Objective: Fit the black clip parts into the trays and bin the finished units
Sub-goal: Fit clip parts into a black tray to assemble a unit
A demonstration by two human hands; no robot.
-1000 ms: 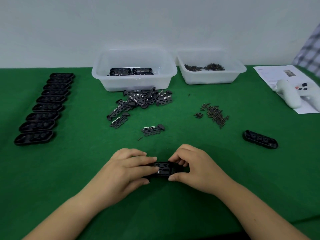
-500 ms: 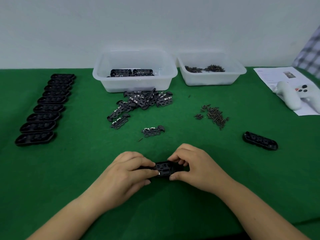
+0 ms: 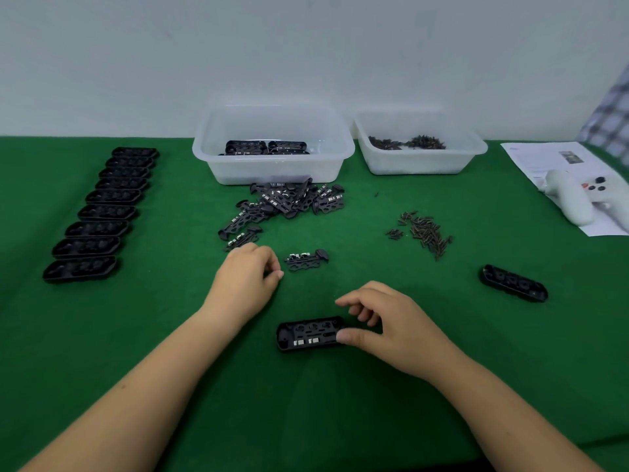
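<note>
A black tray (image 3: 306,333) with a clip part fitted in it lies on the green table in front of me. My right hand (image 3: 391,330) holds its right end, thumb on the near edge and fingers arched over the far side. My left hand (image 3: 250,277) hovers further back, fingers curled against the thumb, nothing visible in them. Just right of it lies a single loose clip part (image 3: 306,260). A pile of clip parts (image 3: 289,199) lies in front of the clear bin (image 3: 211,165), which holds finished units (image 3: 265,147). Several empty trays (image 3: 98,212) line the left.
Another black tray (image 3: 514,282) lies alone at the right. Loose screws (image 3: 425,233) are scattered mid-right, with more in a second clear bin (image 3: 422,165). A white controller (image 3: 571,199) rests on a paper sheet (image 3: 544,158) at the far right.
My left hand has let go of the tray and moved up and left, close to the single clip part. My right hand stays on the tray's right end.
</note>
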